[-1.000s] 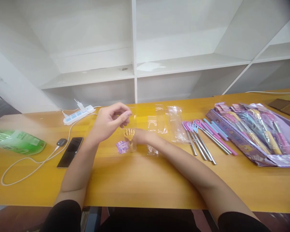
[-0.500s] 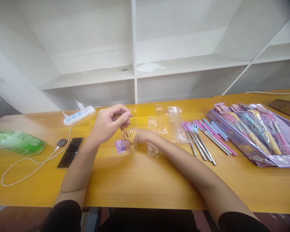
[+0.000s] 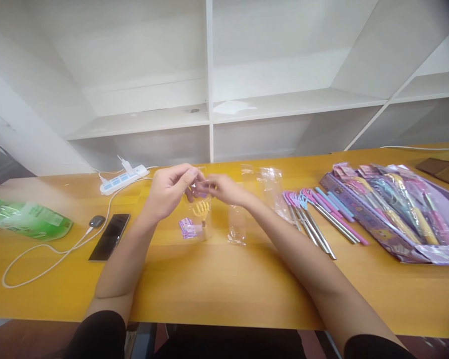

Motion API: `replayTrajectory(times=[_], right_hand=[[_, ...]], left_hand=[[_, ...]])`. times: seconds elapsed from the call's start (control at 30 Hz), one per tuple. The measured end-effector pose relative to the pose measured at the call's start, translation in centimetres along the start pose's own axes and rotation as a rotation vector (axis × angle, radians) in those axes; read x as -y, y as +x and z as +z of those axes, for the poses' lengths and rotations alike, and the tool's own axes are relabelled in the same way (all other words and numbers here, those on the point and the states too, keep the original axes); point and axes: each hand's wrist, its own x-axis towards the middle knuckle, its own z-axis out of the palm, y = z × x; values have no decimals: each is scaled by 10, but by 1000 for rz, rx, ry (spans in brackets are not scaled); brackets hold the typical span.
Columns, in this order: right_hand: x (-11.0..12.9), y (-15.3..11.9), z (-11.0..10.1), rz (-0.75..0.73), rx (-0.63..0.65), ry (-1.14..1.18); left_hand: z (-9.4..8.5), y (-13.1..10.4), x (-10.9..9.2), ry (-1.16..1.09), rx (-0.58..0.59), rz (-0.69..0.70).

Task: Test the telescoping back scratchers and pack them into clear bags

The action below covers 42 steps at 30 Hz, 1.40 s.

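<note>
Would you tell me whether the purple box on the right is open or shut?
Open: the purple box has its top uncovered, showing bagged items inside.

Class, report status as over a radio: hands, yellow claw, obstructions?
Left hand and right hand close together; grips unclear. Yellow claw in clear plastic, nearer the wearer. Purple cards beside it; no obstruction seen.
</note>
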Motion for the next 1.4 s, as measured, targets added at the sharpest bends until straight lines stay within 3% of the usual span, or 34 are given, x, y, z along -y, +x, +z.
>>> replayTrajectory(times=[0.1, 0.2, 0.33, 0.4, 0.5, 0.67, 0.8, 1.4], right_hand=[[2, -2, -21, -8, -439, 124], [13, -11, -35, -189, -871, 341], [44, -35, -45, -452, -1031, 293], [60, -47, -47, -572, -1008, 234], [75, -57, -45, -680, -866, 177], [75, -53, -39, -648, -804, 82], [69, -49, -41, -715, -801, -26], [76, -61, -46, -752, -582, -240]], left_hand=[[2, 0, 0, -48, -20, -8], [3, 1, -1, -66, -65, -8], [2, 2, 2, -76, -113, 10], [1, 4, 5, -100, -118, 10], [0, 5, 8, -163, -97, -5], [1, 6, 4, -251, -56, -40], [2, 5, 2, -299, -26, -53], [-1, 3, 2, -261, -9, -67]])
